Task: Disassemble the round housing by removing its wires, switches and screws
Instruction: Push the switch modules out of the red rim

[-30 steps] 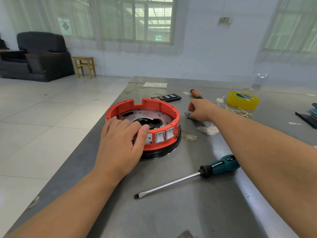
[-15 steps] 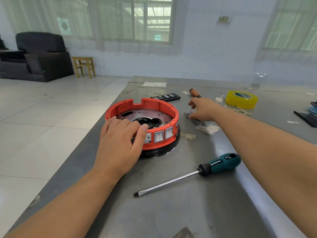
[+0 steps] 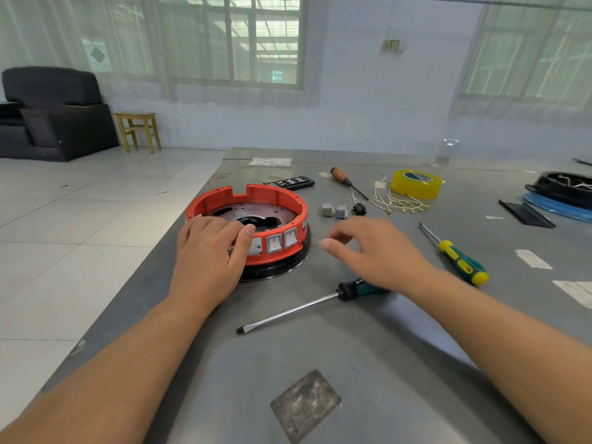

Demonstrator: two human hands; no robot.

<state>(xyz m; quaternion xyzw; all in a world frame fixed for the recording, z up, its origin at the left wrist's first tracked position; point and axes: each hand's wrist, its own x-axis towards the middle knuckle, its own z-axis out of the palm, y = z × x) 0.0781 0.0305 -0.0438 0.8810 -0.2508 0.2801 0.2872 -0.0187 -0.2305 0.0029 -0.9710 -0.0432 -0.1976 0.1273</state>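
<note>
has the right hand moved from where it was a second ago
Yes. The right hand has pulled back toward the person, off the loose switches it was touching, and now hovers beside the round housing.

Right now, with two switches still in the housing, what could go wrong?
1. The housing sits near the table's left edge; if the left hand slips, prying could push it off.
2. The loose switches and wires lie unboxed and could scatter if the right hand sweeps there.
</note>
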